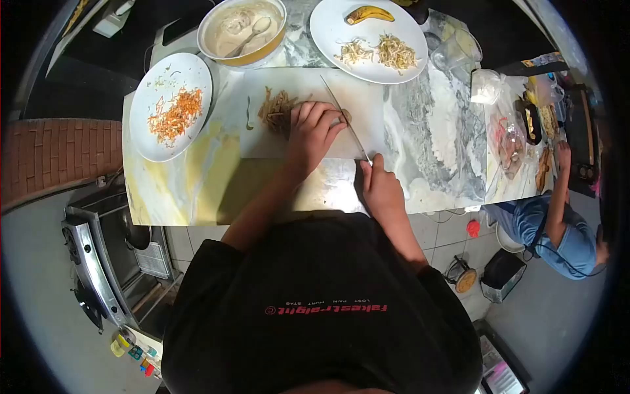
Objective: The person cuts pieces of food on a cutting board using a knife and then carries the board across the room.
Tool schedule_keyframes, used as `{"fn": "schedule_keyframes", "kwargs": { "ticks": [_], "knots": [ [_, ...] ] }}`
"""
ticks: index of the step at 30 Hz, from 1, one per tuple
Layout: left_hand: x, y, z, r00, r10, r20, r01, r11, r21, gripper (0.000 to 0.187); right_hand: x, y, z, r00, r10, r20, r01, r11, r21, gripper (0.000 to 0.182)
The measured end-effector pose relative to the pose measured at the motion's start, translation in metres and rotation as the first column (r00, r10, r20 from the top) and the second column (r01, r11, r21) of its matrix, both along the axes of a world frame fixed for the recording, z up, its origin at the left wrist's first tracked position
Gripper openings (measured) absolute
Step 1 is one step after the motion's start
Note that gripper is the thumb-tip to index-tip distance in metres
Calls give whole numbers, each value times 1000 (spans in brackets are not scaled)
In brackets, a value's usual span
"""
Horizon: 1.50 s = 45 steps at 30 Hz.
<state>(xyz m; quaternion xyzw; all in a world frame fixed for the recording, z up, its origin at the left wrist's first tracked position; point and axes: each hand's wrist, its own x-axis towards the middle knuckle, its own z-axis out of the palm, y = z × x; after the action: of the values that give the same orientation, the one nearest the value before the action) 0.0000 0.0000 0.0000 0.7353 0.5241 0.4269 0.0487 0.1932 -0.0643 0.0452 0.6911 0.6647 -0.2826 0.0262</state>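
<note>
On a white cutting board (262,146), my left hand (314,131) presses down with curled fingers on a brown piece of food (346,115), mostly covered by the fingers. Its kind is hard to make out. My right hand (384,187) is closed around the handle of a long knife (348,115). The blade points away from me and lies against the right side of my left fingertips. A heap of thin brown strips (274,108) rests just left of my left hand. One dark, curved sliver (249,115) lies apart at the board's left.
Shredded orange food fills part of a white plate (143,128) at left. A bowl of batter (216,43) with a spoon stands behind. Another plate (328,36) bears a banana (369,14) and pale shreds. Bagged items (508,141) and a co-worker (548,230) are at right.
</note>
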Motion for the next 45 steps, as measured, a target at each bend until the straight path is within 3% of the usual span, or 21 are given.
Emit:
{"fn": "schedule_keyframes", "kwargs": {
  "ticks": [3,5,12,34,45],
  "knots": [
    [6,-7,2,1000,5,12,-5,1000,1,20,22,-13,9,996,-9,-91,12,999,31,53],
    [3,-5,1,1000,-18,3,18,1000,-10,24,30,-15,12,952,-102,-289,96,995,-34,50],
    [1,-5,-1,1000,-7,-3,7,1000,2,23,26,-18,13,914,-81,-397,96,995,20,50],
    [1,-5,-2,1000,-10,-3,10,999,-34,24,12,-8,15,954,-48,-296,55,998,16,43],
    [2,-4,-2,1000,9,22,-8,998,-60,20,9,-6,13,943,-48,-330,46,999,-14,46]
  ]
}}
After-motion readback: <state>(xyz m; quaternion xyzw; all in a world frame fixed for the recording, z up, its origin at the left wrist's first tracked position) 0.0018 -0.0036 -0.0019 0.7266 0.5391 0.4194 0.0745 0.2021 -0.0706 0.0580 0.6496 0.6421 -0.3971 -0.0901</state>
